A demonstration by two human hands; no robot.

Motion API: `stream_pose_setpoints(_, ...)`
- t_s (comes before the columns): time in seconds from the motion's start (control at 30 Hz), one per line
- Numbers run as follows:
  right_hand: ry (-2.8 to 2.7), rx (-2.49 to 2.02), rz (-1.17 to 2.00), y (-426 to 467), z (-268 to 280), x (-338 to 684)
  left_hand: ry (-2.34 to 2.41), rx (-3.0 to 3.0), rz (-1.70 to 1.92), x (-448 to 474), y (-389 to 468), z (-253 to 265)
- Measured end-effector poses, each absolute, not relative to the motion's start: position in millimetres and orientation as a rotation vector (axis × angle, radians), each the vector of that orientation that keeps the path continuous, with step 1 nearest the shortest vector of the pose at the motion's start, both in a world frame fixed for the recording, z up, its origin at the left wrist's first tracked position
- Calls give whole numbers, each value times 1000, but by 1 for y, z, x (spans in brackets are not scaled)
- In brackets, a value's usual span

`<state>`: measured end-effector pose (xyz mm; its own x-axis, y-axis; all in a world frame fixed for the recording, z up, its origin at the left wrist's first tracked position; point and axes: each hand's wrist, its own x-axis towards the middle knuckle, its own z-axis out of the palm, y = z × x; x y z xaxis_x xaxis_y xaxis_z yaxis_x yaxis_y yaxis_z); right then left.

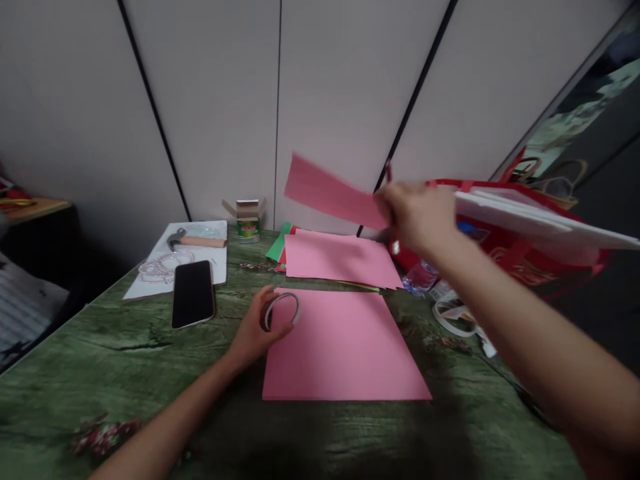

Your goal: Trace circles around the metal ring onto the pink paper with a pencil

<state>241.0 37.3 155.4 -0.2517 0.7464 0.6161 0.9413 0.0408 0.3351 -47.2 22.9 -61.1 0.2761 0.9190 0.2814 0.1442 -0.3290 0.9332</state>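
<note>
My left hand is closed around a roll of tape, a pale thin ring standing on edge at the left side of a pink paper sheet. That sheet lies flat on the table in front of me. Up and to the right, my right hand grips a strip of pink paper, which sticks out leftward in the air, blurred by motion. A thin dark red object also pokes out of this hand; its kind is unclear. Beneath the strip lies a stack of pink paper with green and red sheets under it.
On the left are a black phone, a hammer on a white sheet and coiled beads. A small open box stands by the wall. Rightward are a red bag, a clear bottle and a white ring.
</note>
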Motion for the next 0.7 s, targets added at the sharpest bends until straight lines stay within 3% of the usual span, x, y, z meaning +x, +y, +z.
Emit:
stream_pose_setpoints(0.23,-2437,-2045,-600,81,26,238,966,1668,1153,-44,17,-67)
stream_pose_setpoints(0.47,-2552,-1975,-406,96,-24,261,1016,1690,1161,-45,15,-72)
stream_pose_setpoints(0.7,-2363,-1338,-30,70,-63,230,1123,1781,1109,-38,9,-65)
